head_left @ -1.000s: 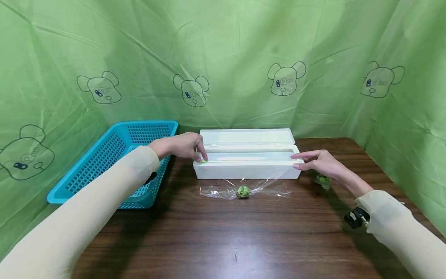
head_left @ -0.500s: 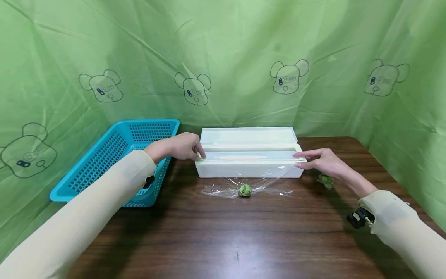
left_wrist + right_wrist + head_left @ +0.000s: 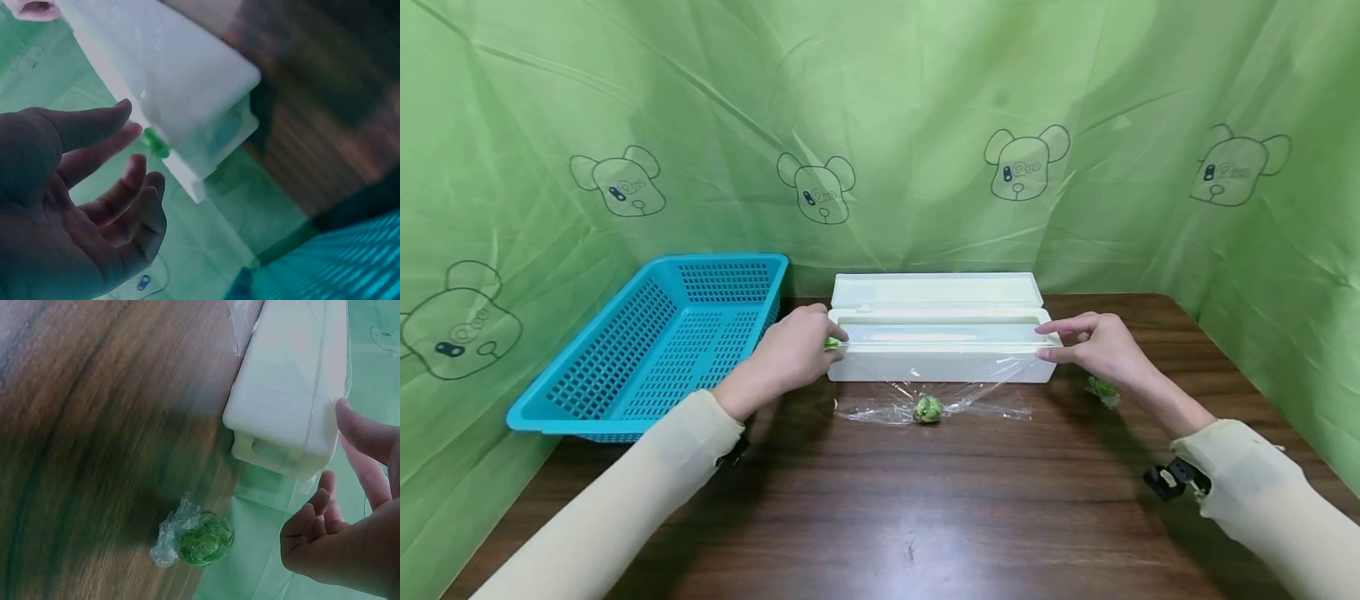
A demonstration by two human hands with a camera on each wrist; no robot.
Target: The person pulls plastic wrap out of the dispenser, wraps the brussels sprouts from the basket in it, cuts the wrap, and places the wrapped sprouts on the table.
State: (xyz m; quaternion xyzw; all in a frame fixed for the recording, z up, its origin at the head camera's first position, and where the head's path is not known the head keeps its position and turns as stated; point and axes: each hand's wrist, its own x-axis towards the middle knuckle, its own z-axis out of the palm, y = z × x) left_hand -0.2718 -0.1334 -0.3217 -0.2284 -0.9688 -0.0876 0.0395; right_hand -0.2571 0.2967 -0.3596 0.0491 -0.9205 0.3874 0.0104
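Note:
A white cling film dispenser [image 3: 940, 365] stands with its lid [image 3: 936, 289] raised. Its green cutter slider [image 3: 156, 144] is at the left end of the front edge. My left hand [image 3: 796, 348] is beside that end, thumb and fingers loosely bent, fingertips close to the slider. With thumb and forefinger, my right hand [image 3: 1101, 346] holds the dispenser's right end at the front edge. Clear cling film [image 3: 880, 410] hangs down the front onto the table, and a small green leafy ball, like a Brussels sprout [image 3: 928, 408], lies on it.
A blue plastic basket [image 3: 647, 426] stands at the left. Another green ball, wrapped in crinkled film [image 3: 207, 539], lies on the wooden table [image 3: 880, 500] right of the dispenser, partly behind my right wrist. A green curtain [image 3: 910, 92] hangs behind and at both sides.
My left hand has turned and drawn back toward me from the dispenser's left end, its fingers loosened around the slider. My right hand keeps its hold; the sprout and film lie as before.

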